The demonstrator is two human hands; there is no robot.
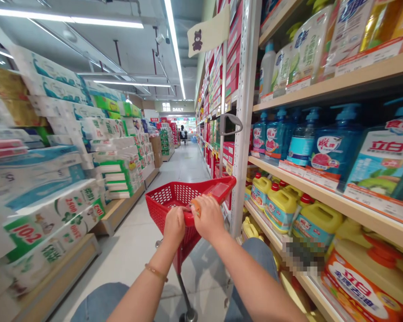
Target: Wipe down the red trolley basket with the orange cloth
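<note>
A small red plastic shopping cart (157, 210) with a perforated basket stands in front of my knees. My left hand (174, 224) is closed around its handle (188, 219) on the left. Close beside it, my right hand (208, 218) grips the same handle, its fingers wrapped over the top. A bit of orange shows by the right thumb; I cannot make out what it is. From the cart's right side rises a thin pole carrying a cream flag (208, 32) with a bear on it. The basket's floor is mostly hidden.
Shelves (322, 87) of pump bottles (329, 143) and yellow detergent jugs (317, 223) stand close on the right, beside a white upright (247, 112). Stacked tissue packs (63, 232) line the left. A tiled aisle (183, 163) runs ahead, with a person (183, 133) far off.
</note>
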